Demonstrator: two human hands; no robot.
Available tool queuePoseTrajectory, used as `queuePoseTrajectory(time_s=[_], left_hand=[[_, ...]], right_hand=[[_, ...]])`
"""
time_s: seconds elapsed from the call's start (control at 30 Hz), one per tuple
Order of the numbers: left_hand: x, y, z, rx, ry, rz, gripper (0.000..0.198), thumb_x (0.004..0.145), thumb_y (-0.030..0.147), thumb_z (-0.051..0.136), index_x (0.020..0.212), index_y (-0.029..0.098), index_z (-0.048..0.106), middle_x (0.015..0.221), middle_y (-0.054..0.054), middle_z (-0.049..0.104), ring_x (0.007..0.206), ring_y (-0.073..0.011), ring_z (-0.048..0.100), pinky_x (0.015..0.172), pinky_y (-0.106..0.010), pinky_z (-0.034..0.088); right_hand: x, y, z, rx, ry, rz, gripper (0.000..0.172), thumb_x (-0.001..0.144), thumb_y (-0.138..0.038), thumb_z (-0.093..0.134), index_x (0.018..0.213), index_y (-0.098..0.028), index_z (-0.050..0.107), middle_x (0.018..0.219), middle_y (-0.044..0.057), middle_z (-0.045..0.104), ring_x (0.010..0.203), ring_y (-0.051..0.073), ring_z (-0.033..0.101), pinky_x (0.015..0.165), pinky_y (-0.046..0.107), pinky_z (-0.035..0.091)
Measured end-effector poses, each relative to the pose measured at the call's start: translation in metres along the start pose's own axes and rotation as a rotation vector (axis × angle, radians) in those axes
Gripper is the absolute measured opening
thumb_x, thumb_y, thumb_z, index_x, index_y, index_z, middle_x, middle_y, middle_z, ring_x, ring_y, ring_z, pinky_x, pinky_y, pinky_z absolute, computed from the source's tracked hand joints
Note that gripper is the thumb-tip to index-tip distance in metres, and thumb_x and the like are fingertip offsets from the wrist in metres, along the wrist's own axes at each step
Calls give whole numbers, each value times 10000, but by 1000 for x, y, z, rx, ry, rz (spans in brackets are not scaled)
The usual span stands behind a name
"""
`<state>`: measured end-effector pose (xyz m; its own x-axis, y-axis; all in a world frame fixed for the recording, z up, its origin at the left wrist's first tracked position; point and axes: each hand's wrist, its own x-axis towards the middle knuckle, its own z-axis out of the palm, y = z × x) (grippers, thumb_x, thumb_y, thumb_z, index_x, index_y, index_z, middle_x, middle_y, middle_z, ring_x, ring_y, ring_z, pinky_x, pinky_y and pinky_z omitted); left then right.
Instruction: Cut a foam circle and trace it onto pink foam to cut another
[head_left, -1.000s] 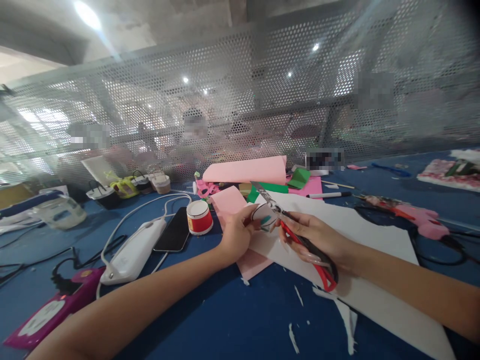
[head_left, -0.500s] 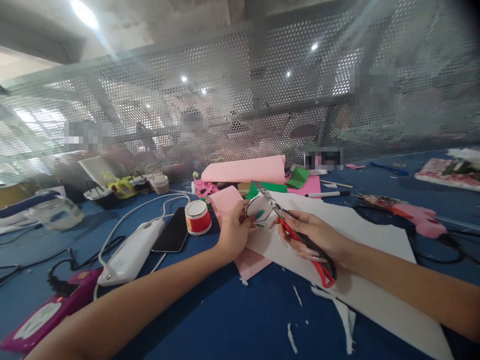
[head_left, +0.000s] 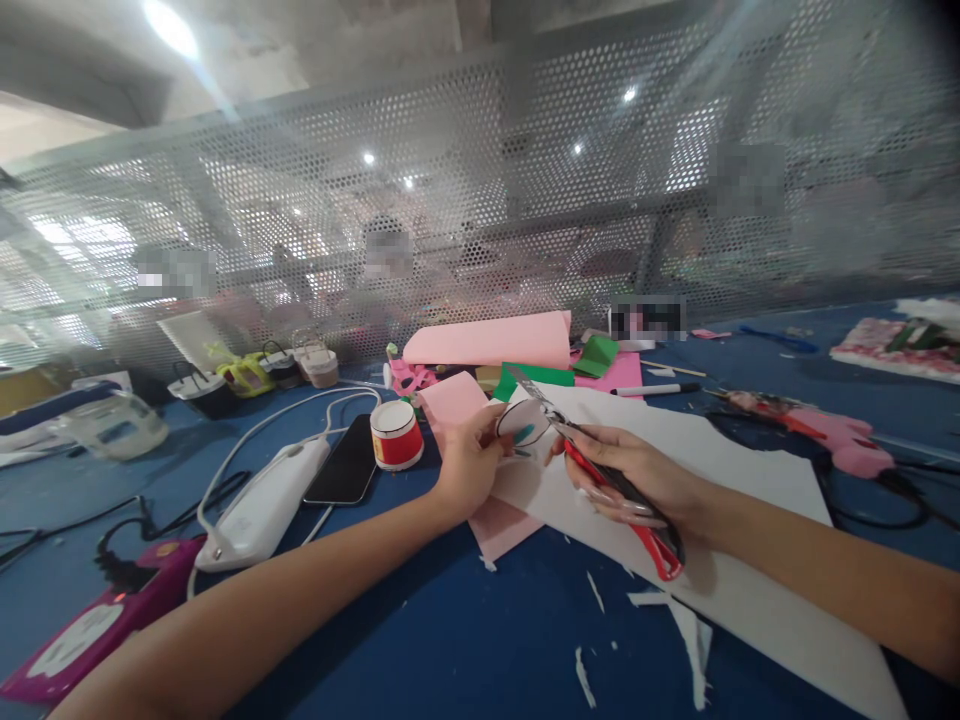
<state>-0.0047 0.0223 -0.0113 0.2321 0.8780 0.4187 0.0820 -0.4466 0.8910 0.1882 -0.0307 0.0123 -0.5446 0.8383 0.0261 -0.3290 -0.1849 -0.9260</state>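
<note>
My left hand [head_left: 471, 462] is closed, pinching a small rounded piece of white paper [head_left: 517, 422] with a black line along its edge and a teal mark. My right hand [head_left: 637, 475] grips a pair of scissors [head_left: 619, 490] with red and black handles. Their blades point up and left, at the right edge of the paper piece; how far the blades are apart I cannot tell. Both hands are above a large white sheet [head_left: 697, 455] and a pink sheet [head_left: 506, 530]. A red and white paper cup [head_left: 397, 437] stands left of my left hand.
A black phone [head_left: 345, 465], white power strip [head_left: 262, 510] and magenta power strip [head_left: 105, 620] lie left with cables. Pink rolled paper [head_left: 487, 342] lies behind. Right are a marker [head_left: 656, 389] and pink glue gun [head_left: 832, 430]. Paper scraps [head_left: 690, 640] lie in front.
My right hand and the scissors have shifted slightly right, and the handles have swung a little to the right. The paper piece in my left hand has moved slightly right.
</note>
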Motion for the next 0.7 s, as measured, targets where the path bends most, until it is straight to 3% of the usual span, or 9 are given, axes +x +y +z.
queuePoseTrajectory(time_s=[0.17, 0.33, 0.7], left_hand=[[-3, 5, 0, 43, -43, -10, 404, 672, 69, 535, 1047, 159, 653, 927, -46, 700, 862, -188, 632, 769, -297, 506], [-5, 8, 2, 30, -63, -15, 405, 663, 41, 515, 1022, 166, 656, 913, -32, 701, 851, -174, 633, 749, -270, 496], [2, 6, 0, -49, 43, -55, 309, 689, 104, 566, 979, 166, 651, 792, -17, 654, 705, -139, 588, 627, -236, 492]], right_hand=[[0, 1, 0, -3, -6, 7, 200, 853, -353, 582, 868, -155, 555, 508, -59, 532, 244, 14, 286, 238, 135, 254], [0, 2, 0, -13, 8, -7, 185, 857, -333, 580, 872, -150, 561, 516, -59, 530, 262, 14, 308, 255, 128, 283], [0, -1, 3, -20, 6, 16, 217, 833, -369, 604, 839, -156, 559, 500, -67, 526, 235, 13, 278, 225, 134, 237]])
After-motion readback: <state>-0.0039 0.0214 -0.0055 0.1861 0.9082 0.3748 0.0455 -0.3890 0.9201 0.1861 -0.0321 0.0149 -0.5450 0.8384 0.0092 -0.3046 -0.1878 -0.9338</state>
